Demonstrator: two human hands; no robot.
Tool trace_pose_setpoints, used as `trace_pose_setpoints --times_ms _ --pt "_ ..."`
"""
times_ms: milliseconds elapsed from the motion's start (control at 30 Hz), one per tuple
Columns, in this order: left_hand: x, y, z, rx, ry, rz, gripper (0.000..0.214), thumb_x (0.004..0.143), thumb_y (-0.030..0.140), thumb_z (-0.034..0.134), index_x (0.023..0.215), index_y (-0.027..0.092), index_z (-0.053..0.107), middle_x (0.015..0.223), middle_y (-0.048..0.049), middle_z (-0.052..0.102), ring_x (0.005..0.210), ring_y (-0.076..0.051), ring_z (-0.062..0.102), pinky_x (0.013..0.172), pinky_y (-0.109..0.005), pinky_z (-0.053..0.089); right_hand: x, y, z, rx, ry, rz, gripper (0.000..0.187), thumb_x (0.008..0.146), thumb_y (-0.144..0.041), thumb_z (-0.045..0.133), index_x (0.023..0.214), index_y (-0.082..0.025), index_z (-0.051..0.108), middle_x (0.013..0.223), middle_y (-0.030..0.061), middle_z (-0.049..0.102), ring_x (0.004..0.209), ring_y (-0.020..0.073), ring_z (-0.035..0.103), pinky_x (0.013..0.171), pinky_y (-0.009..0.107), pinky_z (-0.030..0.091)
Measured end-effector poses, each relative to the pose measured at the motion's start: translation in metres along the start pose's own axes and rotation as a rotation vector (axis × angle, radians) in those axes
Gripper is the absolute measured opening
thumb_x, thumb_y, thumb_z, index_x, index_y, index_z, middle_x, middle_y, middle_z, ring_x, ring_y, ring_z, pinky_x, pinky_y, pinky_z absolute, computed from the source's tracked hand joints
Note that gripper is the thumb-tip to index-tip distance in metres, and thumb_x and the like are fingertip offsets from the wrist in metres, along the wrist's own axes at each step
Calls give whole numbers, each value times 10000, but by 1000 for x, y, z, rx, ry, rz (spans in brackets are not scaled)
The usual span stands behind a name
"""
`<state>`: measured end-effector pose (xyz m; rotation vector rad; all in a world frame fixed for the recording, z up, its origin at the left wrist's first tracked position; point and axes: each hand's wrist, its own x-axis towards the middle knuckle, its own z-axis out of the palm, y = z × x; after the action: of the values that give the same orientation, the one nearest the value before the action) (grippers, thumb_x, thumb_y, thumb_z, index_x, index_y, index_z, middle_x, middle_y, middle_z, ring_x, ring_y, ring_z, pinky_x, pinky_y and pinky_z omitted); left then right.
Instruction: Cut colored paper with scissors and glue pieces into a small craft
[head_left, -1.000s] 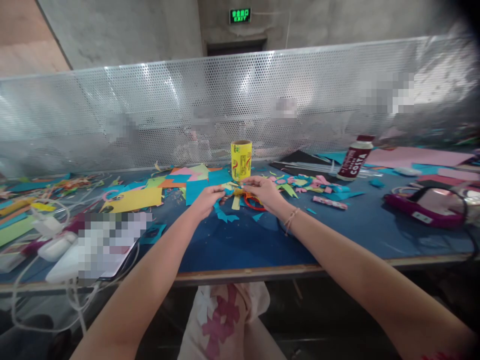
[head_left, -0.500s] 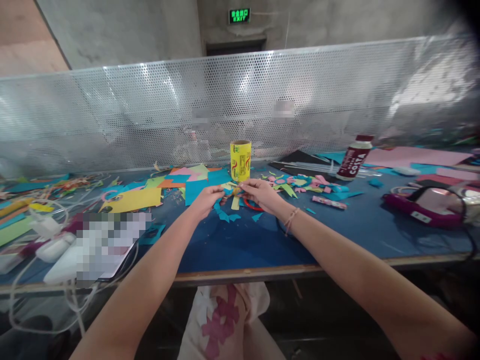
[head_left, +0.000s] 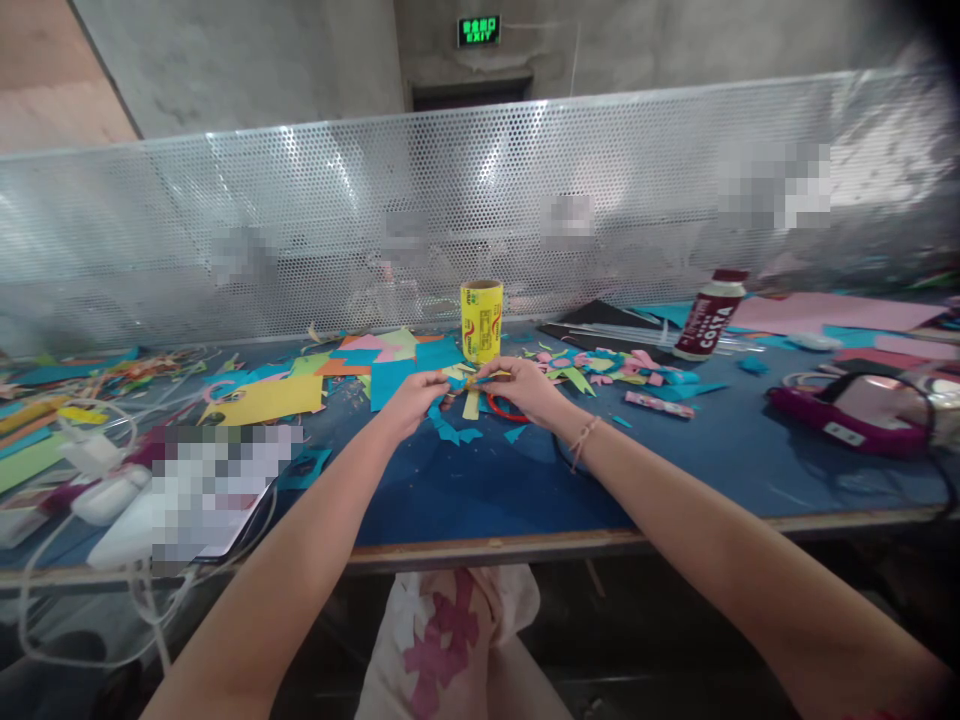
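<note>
My left hand and my right hand meet above the middle of the table, fingers pinched together. Between the fingertips is a small cut piece of yellow paper, its lower end hanging down. Its exact shape is partly hidden by the fingers. Jagged blue paper scraps lie just below the left fingertips. Under the right hand shows part of a red ring, perhaps a tape roll or scissors handle; I cannot tell. A yellow printed roll with a brown core stands upright right behind the hands.
Coloured paper sheets spread left; a pile of paper clippings lies right. Farther right are a Costa bottle and a purple device. White cables hang over the front edge at left. A perforated metal screen closes the back.
The right fingers have shifted slightly at the paper, and a bit of blue now shows at their tips. The left hand stays almost where it was.
</note>
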<state>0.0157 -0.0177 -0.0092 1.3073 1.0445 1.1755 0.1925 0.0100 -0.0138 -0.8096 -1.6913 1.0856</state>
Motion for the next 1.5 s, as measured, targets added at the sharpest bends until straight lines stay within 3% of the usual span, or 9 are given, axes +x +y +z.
trace_pose_setpoints --times_ms 467,667,833,967,1100,1233,1500 --pt "-2 3 2 27 -11 13 95 687 117 515 736 87 591 692 -53 576 560 -77 480 553 -228 382 3 1 0 148 34 52 224 547 -199 693 749 -158 605 684 -13 614 616 78 565 631 221 460" --pt "-3 1 2 154 -11 41 96 695 149 521 739 102 592 689 -46 588 522 -67 464 544 -223 386 0 -5 0 218 43 191 185 523 -178 720 666 -148 606 607 -10 607 582 88 573 601 222 485" --pt "1 -5 -2 217 13 92 94 702 162 522 734 112 595 664 -42 585 521 -72 468 522 -214 383 -1 -8 1 340 52 267 123 597 -143 675 718 -160 662 744 21 652 669 97 602 691 229 509" --pt "1 -4 -2 206 47 111 66 703 148 521 707 115 578 619 -26 566 518 -74 484 536 -217 393 -1 -8 1 312 47 292 147 652 -109 618 776 -164 674 667 0 623 569 62 553 645 213 508" --pt "-1 0 3 162 109 77 54 708 118 513 730 111 561 618 -21 567 530 -84 511 568 -237 417 -2 -9 3 332 27 276 203 623 -62 611 795 -161 656 572 -29 557 545 55 537 623 193 501" --pt "-1 1 8 139 160 102 30 713 124 523 729 115 547 612 -14 562 540 -96 530 575 -248 430 -2 -9 4 300 89 236 179 596 -66 620 745 -165 610 648 -6 580 585 73 559 592 200 497" --pt "-1 -1 8 193 147 124 39 716 154 541 722 117 550 614 -12 558 523 -102 532 569 -261 433 2 1 3 123 90 122 104 584 -128 602 681 -162 592 614 -14 574 530 65 512 526 192 448"
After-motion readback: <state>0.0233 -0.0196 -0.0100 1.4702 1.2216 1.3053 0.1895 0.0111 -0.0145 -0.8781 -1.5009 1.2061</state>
